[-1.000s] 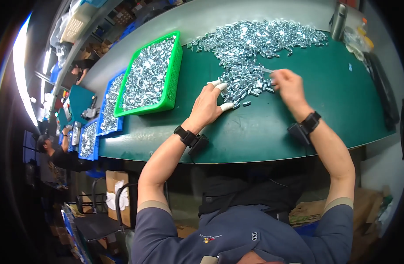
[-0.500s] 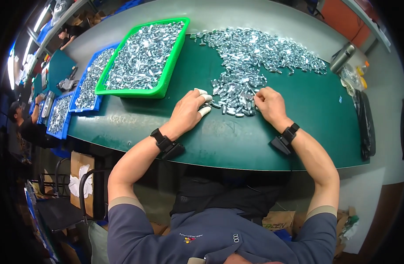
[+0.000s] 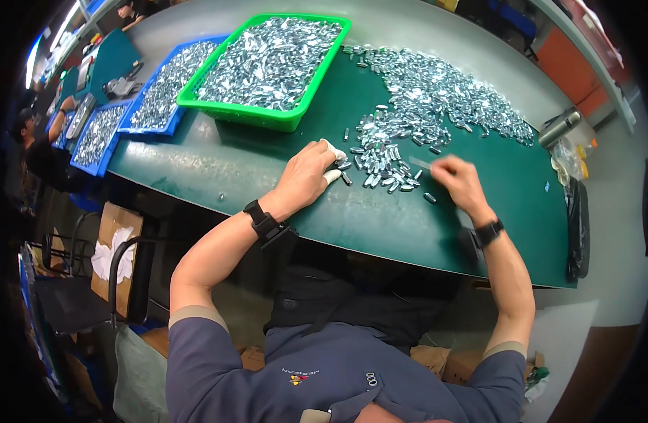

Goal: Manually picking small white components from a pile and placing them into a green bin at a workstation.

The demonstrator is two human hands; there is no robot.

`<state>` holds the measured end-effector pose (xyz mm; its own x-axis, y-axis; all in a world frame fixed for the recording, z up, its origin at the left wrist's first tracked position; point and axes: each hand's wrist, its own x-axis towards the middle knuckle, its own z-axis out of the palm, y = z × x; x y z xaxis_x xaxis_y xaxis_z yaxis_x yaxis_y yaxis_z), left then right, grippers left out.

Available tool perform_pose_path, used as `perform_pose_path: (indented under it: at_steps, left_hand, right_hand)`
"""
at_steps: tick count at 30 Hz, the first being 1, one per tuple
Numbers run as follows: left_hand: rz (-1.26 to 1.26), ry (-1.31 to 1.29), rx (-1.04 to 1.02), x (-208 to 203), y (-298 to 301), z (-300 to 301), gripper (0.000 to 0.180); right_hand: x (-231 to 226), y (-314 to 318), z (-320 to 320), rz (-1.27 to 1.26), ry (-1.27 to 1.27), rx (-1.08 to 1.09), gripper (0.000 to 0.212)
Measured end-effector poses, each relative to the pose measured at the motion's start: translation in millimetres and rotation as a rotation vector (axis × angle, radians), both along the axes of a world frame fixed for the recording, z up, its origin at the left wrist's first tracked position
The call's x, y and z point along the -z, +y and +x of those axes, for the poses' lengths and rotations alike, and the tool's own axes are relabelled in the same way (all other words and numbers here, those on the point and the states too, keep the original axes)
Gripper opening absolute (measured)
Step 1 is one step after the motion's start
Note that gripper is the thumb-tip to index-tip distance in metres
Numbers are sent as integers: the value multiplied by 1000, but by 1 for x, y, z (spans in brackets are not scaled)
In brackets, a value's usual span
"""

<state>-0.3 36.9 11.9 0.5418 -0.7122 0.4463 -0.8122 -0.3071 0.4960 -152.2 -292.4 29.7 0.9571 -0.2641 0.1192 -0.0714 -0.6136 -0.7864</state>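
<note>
Small shiny metal pieces [image 3: 387,166] lie loose in a heap on the green tabletop [image 3: 267,158]. At the heap's left edge rests my left hand [image 3: 311,173], white covers on some fingertips and the thumb. Its fingers and thumb are apart, with a few pieces lying by their tips. On the heap's right, my right hand [image 3: 459,180] is closed and slightly smeared by motion. A thin, pale flat strip [image 3: 420,163] sticks out of its fingers toward the pieces. One single piece [image 3: 430,198] sits apart, just below that hand.
A green basket [image 3: 299,116] full of metal pieces stands at the far left, beside blue trays [image 3: 170,127] of the same. A larger spread of pieces [image 3: 444,88] reaches along the back. A steel flask [image 3: 560,127] and a black bag [image 3: 578,229] are at right. Another person [image 3: 45,144] works far left.
My right hand has moved right, away from the heap, and the strip now shows. Pieces at the heap's near end have spread out. The whole view has turned slightly.
</note>
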Motion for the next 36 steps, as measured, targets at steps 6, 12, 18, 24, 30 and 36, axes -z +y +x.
perform_pose_path:
  at_steps: [6, 12, 18, 24, 30, 36]
  left_hand:
    - [-43, 3, -30, 0, 12, -11, 27]
    - [-34, -47, -40, 4, 8, -13, 29]
    - [41, -55, -70, 2, 22, -24, 32]
    - [7, -83, -102, 0, 35, -36, 28]
    - [123, -52, -128, -3, 34, -38, 29]
    - [10, -49, -79, -4, 42, -46, 26]
  right_hand:
    - [-5, 36, -51, 6, 121, -248, 15]
    - [13, 64, 10, -228, -113, -303, 13]
    - [20, 67, 42, -199, -169, -122, 13]
    - [21, 102, 16, 26, -118, -169, 15]
    - [25, 115, 27, -187, -185, -204, 18]
    - [25, 108, 24, 43, -121, -125, 18]
